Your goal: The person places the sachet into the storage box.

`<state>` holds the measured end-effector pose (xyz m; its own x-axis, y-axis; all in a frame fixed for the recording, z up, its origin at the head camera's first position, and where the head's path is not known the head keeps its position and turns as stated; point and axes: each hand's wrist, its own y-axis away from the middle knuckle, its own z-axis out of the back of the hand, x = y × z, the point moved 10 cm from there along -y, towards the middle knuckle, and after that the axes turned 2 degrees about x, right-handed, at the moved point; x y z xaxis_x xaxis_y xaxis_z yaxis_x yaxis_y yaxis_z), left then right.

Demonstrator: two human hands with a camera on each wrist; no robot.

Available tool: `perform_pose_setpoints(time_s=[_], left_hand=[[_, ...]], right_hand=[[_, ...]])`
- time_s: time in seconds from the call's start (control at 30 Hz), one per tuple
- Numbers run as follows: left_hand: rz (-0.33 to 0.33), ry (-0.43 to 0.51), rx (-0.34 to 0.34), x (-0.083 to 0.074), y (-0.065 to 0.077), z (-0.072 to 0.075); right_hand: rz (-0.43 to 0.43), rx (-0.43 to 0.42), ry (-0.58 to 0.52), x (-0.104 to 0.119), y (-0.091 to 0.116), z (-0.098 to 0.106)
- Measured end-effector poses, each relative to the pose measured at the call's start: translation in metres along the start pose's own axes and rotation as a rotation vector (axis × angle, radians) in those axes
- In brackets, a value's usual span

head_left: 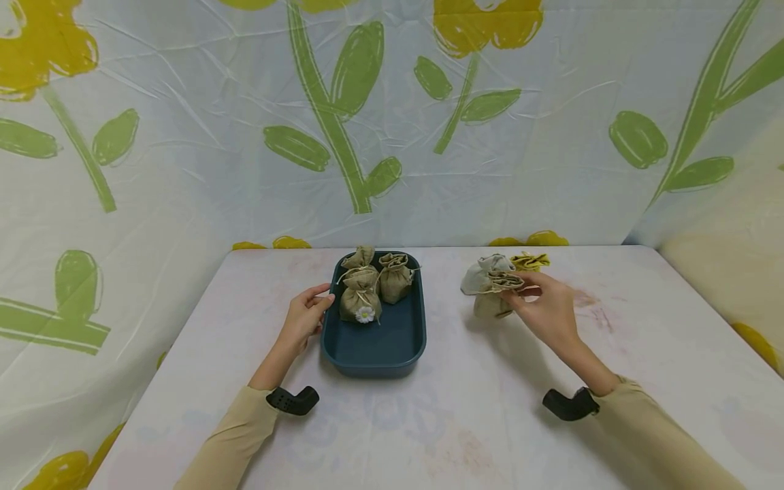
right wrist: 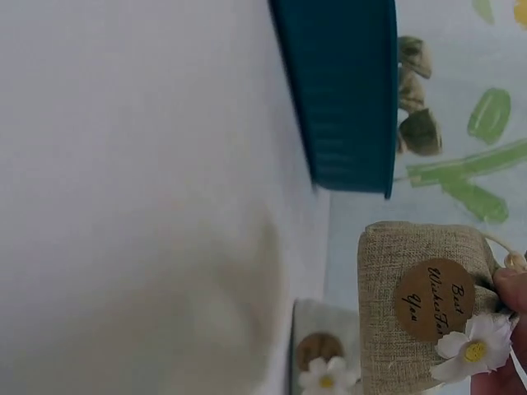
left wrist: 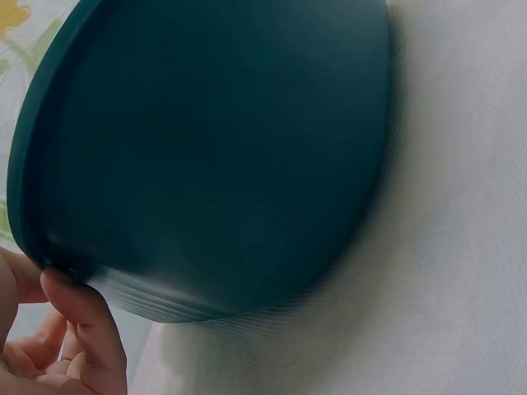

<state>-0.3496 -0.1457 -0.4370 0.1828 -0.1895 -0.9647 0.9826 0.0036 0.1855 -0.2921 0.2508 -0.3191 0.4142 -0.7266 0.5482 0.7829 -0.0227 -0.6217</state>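
A dark blue rectangular tray [head_left: 373, 350] stands left of the table's middle with several brown drawstring pouches [head_left: 360, 303] at its far end. My left hand [head_left: 304, 316] pinches the tray's left rim between thumb and fingers, also seen in the left wrist view. To the right, my right hand [head_left: 548, 309] holds a brown burlap pouch [right wrist: 408, 284] by its gathered neck. That pouch carries a round "Best Wishes For You" label and a white cloth flower, and appears raised above the table. Beside it are a pale grey pouch [head_left: 476, 278] and a yellow pouch [head_left: 531, 261], partly hidden.
A pale cloth covers the table [head_left: 392, 435]. Behind it hangs a white curtain [head_left: 214, 136] with yellow flowers and green leaves. A black wrist camera [head_left: 294, 401] sits on the left wrist, and another camera [head_left: 569, 404] on the right.
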Motion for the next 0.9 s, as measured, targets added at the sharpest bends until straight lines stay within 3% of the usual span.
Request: perform_pose_setpoints(time_s=[0.9], left_hand=[[0.008,-0.014,-0.006,-0.001,0.001,0.0]], right_hand=[[0.066,0.079,-0.234,0.079,-0.023,-0.047]])
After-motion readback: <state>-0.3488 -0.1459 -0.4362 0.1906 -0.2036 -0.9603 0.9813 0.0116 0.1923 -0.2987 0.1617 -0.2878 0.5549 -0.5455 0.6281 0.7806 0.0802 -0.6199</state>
